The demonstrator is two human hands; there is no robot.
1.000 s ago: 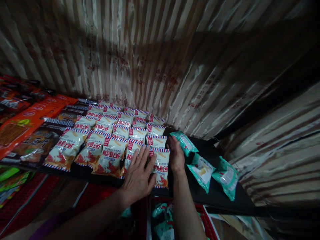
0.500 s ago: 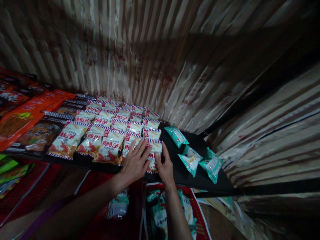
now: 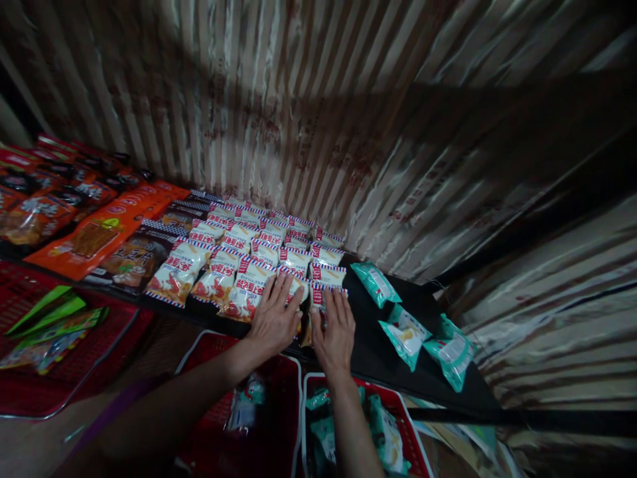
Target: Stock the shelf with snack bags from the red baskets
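Left hand (image 3: 275, 317) lies flat, fingers extended, on snack bags (image 3: 247, 289) at frame centre. Right hand (image 3: 334, 332), fingers straight, thumb apart, rests on the row's end bag (image 3: 317, 297); I see neither gripping. Bags: plump, white, red-lettered, stripe-edged.

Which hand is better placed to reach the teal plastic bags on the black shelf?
Probably the right hand: it is nearer the teal plastic bags, touching the front row's right-end white plastic packet. The left hand lies farther, over neighbouring packets.
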